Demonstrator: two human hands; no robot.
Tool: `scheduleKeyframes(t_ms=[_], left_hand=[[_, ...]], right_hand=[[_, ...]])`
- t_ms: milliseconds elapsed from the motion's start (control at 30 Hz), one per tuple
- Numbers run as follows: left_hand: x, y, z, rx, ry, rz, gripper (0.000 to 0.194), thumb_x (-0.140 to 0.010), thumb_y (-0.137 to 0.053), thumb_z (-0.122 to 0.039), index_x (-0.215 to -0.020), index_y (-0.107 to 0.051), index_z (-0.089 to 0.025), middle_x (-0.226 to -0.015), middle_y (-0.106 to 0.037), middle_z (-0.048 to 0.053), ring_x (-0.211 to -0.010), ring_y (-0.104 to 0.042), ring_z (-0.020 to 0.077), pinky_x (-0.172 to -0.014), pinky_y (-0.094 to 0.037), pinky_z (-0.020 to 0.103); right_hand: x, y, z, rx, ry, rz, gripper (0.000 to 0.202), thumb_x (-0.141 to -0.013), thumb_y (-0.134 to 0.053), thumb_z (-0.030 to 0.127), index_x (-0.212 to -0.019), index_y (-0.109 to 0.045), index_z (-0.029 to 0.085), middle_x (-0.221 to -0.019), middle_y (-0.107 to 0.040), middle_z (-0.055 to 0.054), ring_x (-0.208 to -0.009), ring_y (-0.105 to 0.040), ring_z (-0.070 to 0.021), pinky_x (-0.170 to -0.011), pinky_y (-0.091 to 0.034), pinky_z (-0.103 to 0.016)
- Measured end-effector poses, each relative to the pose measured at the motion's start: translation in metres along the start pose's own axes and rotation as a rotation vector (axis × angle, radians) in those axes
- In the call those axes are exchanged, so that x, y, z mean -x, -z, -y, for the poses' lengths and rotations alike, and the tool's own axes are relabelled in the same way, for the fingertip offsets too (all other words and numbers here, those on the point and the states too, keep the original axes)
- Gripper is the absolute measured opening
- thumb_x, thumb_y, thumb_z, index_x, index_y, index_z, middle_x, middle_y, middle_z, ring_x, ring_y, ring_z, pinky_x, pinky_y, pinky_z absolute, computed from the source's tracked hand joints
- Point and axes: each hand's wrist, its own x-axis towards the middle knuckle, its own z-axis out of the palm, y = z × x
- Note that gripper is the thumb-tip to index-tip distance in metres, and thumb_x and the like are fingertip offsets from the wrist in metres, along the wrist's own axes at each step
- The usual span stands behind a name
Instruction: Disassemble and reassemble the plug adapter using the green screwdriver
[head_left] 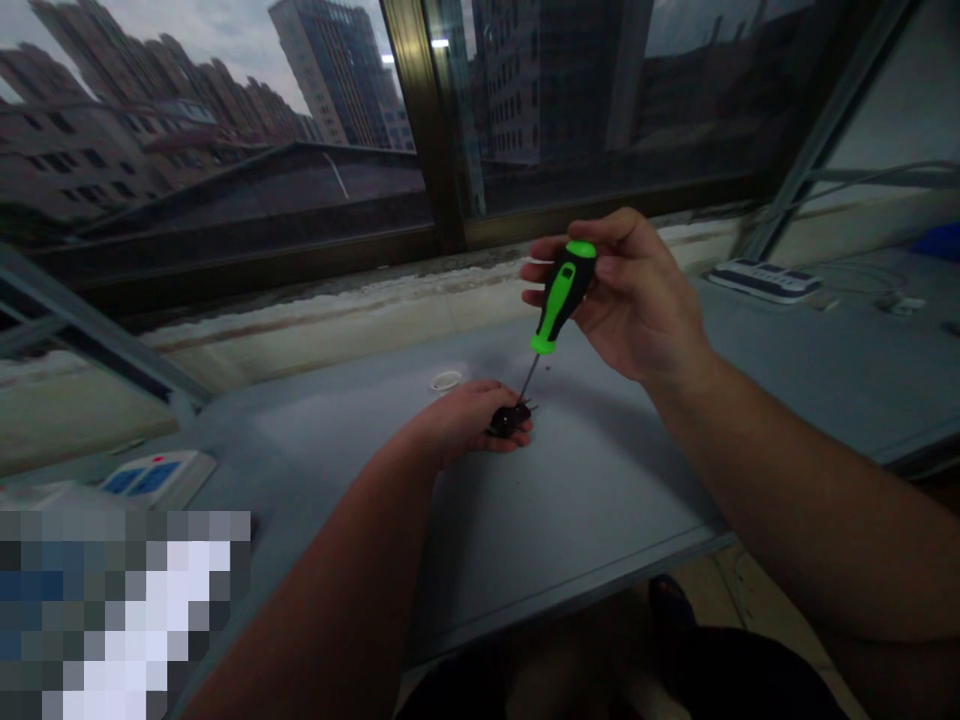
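Observation:
My right hand grips a green and black screwdriver near the top of its handle, thumb and forefinger around it. The screwdriver leans slightly, its thin metal shaft running down to a small dark object with thin prongs. That object lies in my left hand, whose fingers are closed around it just above the table. The shaft's tip meets the dark object, but the exact contact point is too small to make out. A white ring-shaped piece rests on the table just beyond my left hand.
The grey table runs along a window ledge. A white power strip with blue panels lies at the left; another white and dark strip with cables sits at the right. A tiny dark speck lies near the screwdriver. Metal frame posts stand on both sides.

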Motion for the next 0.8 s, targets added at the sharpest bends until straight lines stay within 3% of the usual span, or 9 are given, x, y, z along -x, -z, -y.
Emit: scheduleKeyframes(t_ms=[133,200,267,467,600,700,800], left_hand=[[-0.0013,0.0005,0.0013,0.004,-0.009,0.009,0.013,-0.094,-0.055,-0.026,-0.100,-0.061,-0.017,-0.095,-0.074,0.009,-0.076,-0.073,0.0168,-0.064,-0.056,0.024],[-0.0025,0.0017,0.0027,0.004,-0.014,0.016,0.012,-0.094,-0.057,-0.027,-0.097,-0.062,-0.017,-0.095,-0.074,0.009,-0.076,-0.073,0.0170,-0.064,-0.056,0.024],[-0.0038,0.0029,0.0041,0.006,-0.016,0.024,0.012,-0.093,-0.058,-0.028,-0.096,-0.063,-0.017,-0.094,-0.074,0.009,-0.077,-0.073,0.0172,-0.065,-0.056,0.024],[-0.0047,0.0024,0.0044,0.004,-0.019,0.011,0.013,-0.093,-0.059,-0.029,-0.098,-0.062,-0.017,-0.093,-0.074,0.008,-0.075,-0.073,0.0161,-0.065,-0.056,0.024],[-0.0033,0.0009,0.0031,-0.002,-0.010,0.000,0.015,-0.096,-0.054,-0.029,-0.100,-0.063,-0.017,-0.094,-0.074,0.008,-0.075,-0.073,0.0155,-0.067,-0.056,0.024],[-0.0034,0.0014,0.0035,-0.007,-0.010,0.006,0.016,-0.095,-0.056,-0.030,-0.101,-0.063,-0.017,-0.095,-0.074,0.008,-0.075,-0.073,0.0155,-0.068,-0.057,0.025],[-0.0046,0.0028,0.0049,-0.001,-0.014,0.017,0.016,-0.093,-0.060,-0.031,-0.102,-0.063,-0.018,-0.095,-0.074,0.008,-0.075,-0.073,0.0155,-0.067,-0.056,0.024]], right_hand=[[0.0009,-0.0038,-0.0047,0.065,0.140,-0.043,0.033,-0.083,-0.082,0.045,-0.102,-0.057,0.032,-0.099,-0.064,0.002,-0.086,-0.069,-0.0166,-0.078,-0.067,-0.038],[0.0001,-0.0035,-0.0073,0.111,0.192,-0.101,0.035,-0.081,-0.084,0.041,-0.099,-0.056,0.032,-0.100,-0.059,0.002,-0.085,-0.065,-0.0148,-0.076,-0.066,-0.034],[-0.0009,-0.0017,-0.0072,0.108,0.197,-0.126,0.032,-0.084,-0.082,0.043,-0.095,-0.054,0.031,-0.106,-0.060,0.001,-0.092,-0.066,-0.0161,-0.078,-0.066,-0.035],[-0.0003,0.0012,0.0018,0.000,0.086,-0.017,0.029,-0.090,-0.070,0.052,-0.091,-0.052,0.029,-0.110,-0.073,0.000,-0.112,-0.071,-0.0246,-0.086,-0.066,-0.050],[0.0001,-0.0016,-0.0022,0.046,0.080,-0.080,0.038,-0.082,-0.078,0.054,-0.093,-0.050,0.031,-0.100,-0.071,0.001,-0.101,-0.072,-0.0217,-0.084,-0.066,-0.044],[-0.0013,-0.0016,-0.0071,0.121,0.122,-0.180,0.047,-0.075,-0.086,0.054,-0.092,-0.049,0.031,-0.104,-0.067,0.002,-0.098,-0.070,-0.0191,-0.082,-0.067,-0.039],[-0.0025,0.0012,-0.0072,0.130,0.155,-0.179,0.042,-0.080,-0.081,0.055,-0.091,-0.049,0.031,-0.110,-0.066,0.001,-0.105,-0.069,-0.0198,-0.084,-0.067,-0.039]])
